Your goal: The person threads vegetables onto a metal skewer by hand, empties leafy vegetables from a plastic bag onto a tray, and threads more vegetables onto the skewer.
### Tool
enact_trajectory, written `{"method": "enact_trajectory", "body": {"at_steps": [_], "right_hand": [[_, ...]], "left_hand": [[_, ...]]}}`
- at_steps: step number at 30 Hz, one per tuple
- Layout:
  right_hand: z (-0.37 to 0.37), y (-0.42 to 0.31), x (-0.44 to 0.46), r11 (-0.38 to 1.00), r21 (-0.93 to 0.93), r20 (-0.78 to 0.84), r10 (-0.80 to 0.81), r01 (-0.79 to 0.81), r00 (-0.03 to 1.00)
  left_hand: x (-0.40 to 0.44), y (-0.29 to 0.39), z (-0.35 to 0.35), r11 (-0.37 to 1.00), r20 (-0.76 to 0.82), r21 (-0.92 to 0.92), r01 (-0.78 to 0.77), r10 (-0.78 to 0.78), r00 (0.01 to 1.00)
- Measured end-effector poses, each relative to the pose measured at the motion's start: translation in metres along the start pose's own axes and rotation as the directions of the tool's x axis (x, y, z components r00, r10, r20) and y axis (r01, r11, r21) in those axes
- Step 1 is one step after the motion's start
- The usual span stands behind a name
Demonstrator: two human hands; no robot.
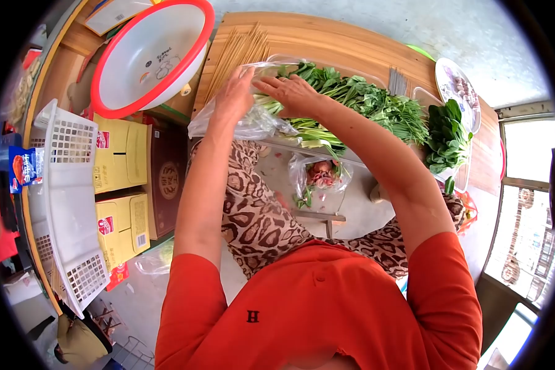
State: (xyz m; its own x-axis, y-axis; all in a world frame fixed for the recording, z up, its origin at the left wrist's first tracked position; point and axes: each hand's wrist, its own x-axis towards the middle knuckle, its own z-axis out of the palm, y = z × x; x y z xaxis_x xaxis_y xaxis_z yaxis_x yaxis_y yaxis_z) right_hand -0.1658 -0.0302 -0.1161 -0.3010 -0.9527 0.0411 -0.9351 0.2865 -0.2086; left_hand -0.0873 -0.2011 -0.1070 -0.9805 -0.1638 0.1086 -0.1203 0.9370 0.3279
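Hands at the near-left end of a bunch of leafy greens [367,102]; clock positions read from the middle of the view. Left hand [233,98] at 11 o'clock, fingers pointing toward 12, against a clear plastic bag [253,127]; cannot tell whether it grips the film. Right hand [297,97] just past 12, palm down, fingers extended and spread toward 9, above the stem end of the greens; contact with the stems is unclear.

Greens lie on the bench [327,37] from 12 to 2 o'clock, leaves toward 2, pale stems toward the bag. A second bunch, broad dark leaves [448,135], sits between 2 and 3. Beyond it, at 2, a white plate [441,71] carries pinkish pieces. Thin wooden skewers [237,55] lie beyond the left hand, toward 11; a small bundle of grey sticks [398,82] is at 1 to 2, beside the greens.

Below the bench edge, near centre toward 3: a small plastic bag with reddish contents [322,172]. Red-rimmed basin [123,115] at 10 to 11, tilted. Yellow boxes [124,228] at 8 to 9, next to a white plastic basket [68,203].
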Motion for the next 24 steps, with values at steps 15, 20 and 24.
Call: {"method": "enact_trajectory", "body": {"at_steps": [15, 20, 24], "right_hand": [[-0.004, 0.029, -0.08, 0.989, 0.01, -0.196, 0.148, -0.149, 0.969], [0.01, 0.022, -0.099, 0.986, 0.026, -0.332, 0.165, -0.166, 0.929], [0.011, 0.009, -0.106, 0.978, 0.046, -0.341, 0.205, -0.202, 0.917]], "left_hand": [[-0.017, -0.006, -0.014, 0.998, -0.15, 0.023, 0.062, -0.058, 0.987], [-0.01, 0.013, -0.017, 0.846, -0.357, -0.509, -0.157, -0.042, 0.933], [-0.007, 0.067, -0.063, 0.475, -0.014, -0.877, 0.068, -0.168, 0.986]]}}
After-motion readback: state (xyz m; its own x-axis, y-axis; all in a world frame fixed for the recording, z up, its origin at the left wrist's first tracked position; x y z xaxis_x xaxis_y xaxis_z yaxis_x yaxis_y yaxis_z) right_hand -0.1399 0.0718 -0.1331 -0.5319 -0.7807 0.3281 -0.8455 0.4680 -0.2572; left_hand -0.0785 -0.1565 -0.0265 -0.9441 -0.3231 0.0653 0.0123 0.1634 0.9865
